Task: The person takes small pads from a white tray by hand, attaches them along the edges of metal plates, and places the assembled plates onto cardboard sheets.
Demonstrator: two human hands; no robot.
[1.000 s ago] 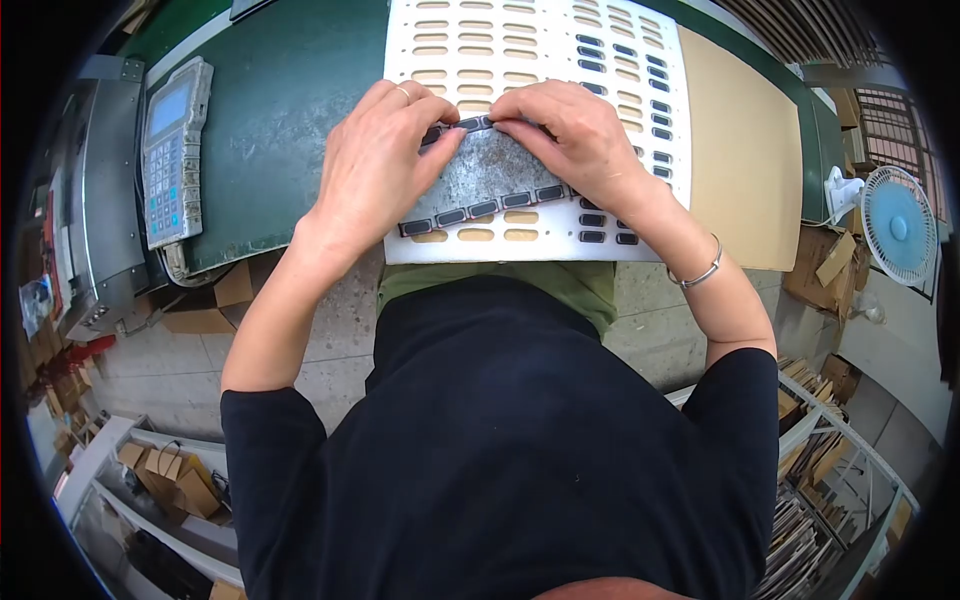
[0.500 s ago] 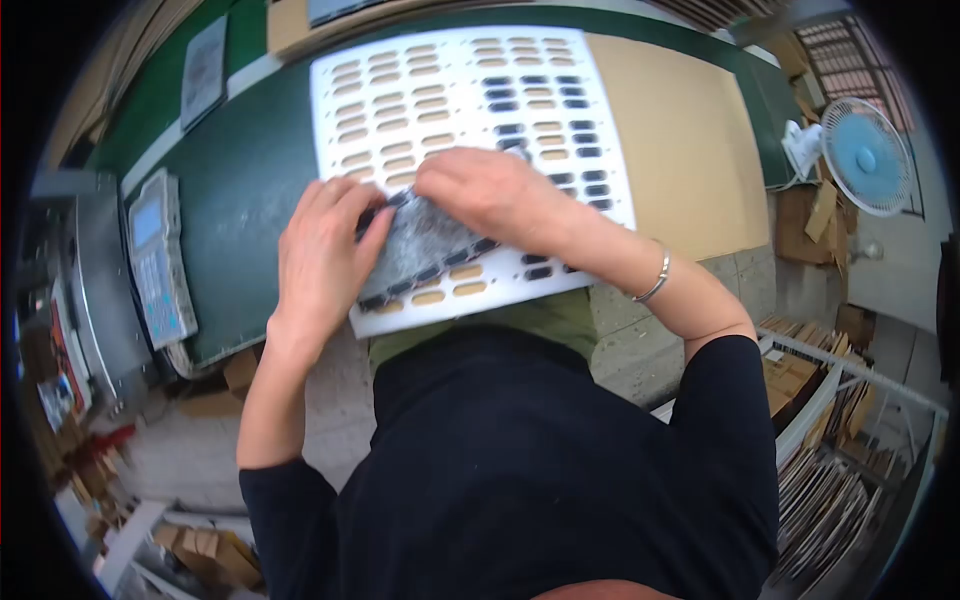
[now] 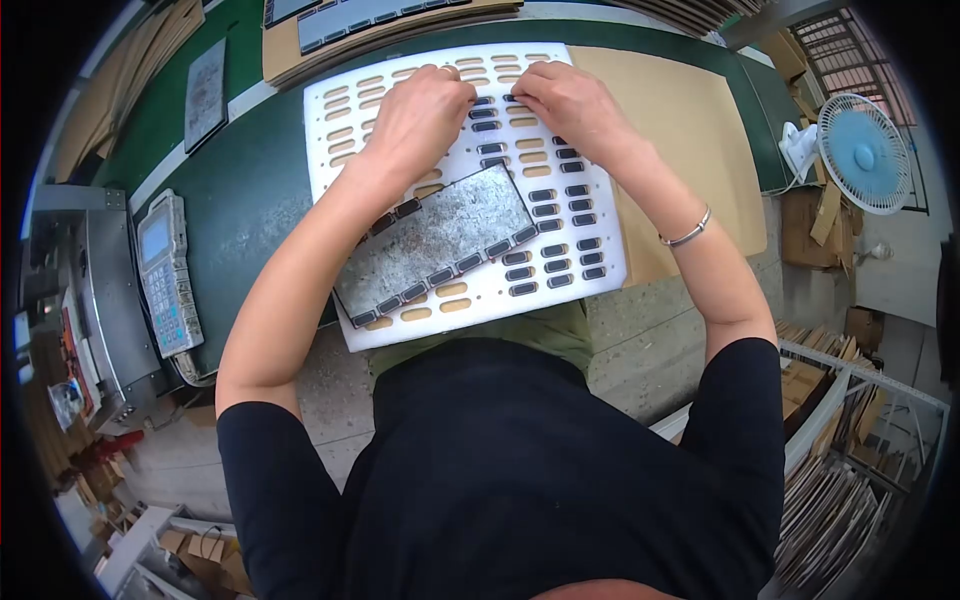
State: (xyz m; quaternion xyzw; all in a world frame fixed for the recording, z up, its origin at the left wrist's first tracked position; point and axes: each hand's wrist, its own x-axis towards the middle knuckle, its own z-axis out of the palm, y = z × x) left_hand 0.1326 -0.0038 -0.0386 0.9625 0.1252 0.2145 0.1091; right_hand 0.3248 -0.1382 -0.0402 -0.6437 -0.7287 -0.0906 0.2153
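A white board (image 3: pixel 335 175) with rows of oblong slots lies before me, and small black oblong pieces (image 3: pixel 546 210) fill many slots on its right half. On its near left part rests a mottled grey metal plate (image 3: pixel 440 235), tilted, with more black pieces along its near and far edges. My left hand (image 3: pixel 425 112) is at the far rows, fingers pinched together beside a filled slot; what they hold, if anything, is hidden. Across that column, my right hand (image 3: pixel 575 108) pinches a small black oblong piece (image 3: pixel 510 98) at a slot.
Tan cardboard (image 3: pixel 690 160) lies under and right of the board on the green table (image 3: pixel 240 240). A keypad device with a screen (image 3: pixel 165 275) stands left. Beyond are a loose metal plate (image 3: pixel 206 95) and a stack with piece-lined plates (image 3: pixel 390 18). A fan (image 3: pixel 862 155) stands right.
Both hands have left the metal plate and moved away from me to the far rows of slots. The plate now lies on the board with no hand on it.
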